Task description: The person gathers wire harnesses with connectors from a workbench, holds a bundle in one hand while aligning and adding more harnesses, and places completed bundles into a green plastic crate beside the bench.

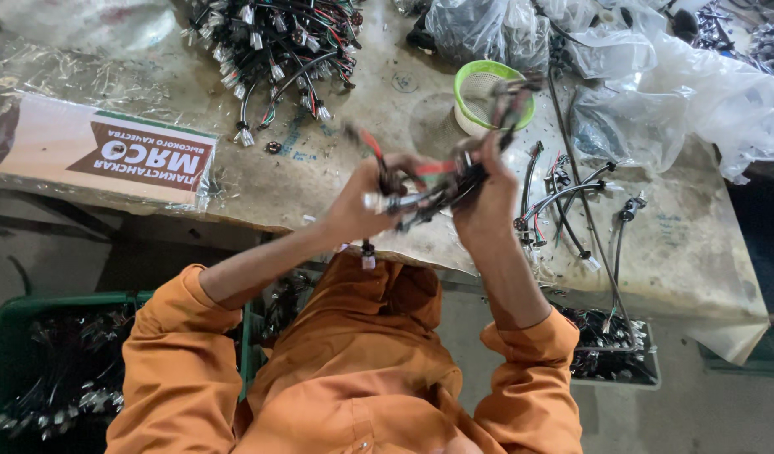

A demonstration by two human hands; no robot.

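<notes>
Head view: left hand (358, 206) and right hand (484, 202) both grip a wire bundle (437, 181). Left of it lies a long white-and-brown labelled package (101, 151); right, clear plastic bags (673, 92).

Both hands up and close together, elbows bent

Left hand (353, 206) and right hand (486, 197) are raised in front of the chest, fingers curled shut in a grip, forearms bare, orange sleeves pushed back to the elbows.
</notes>
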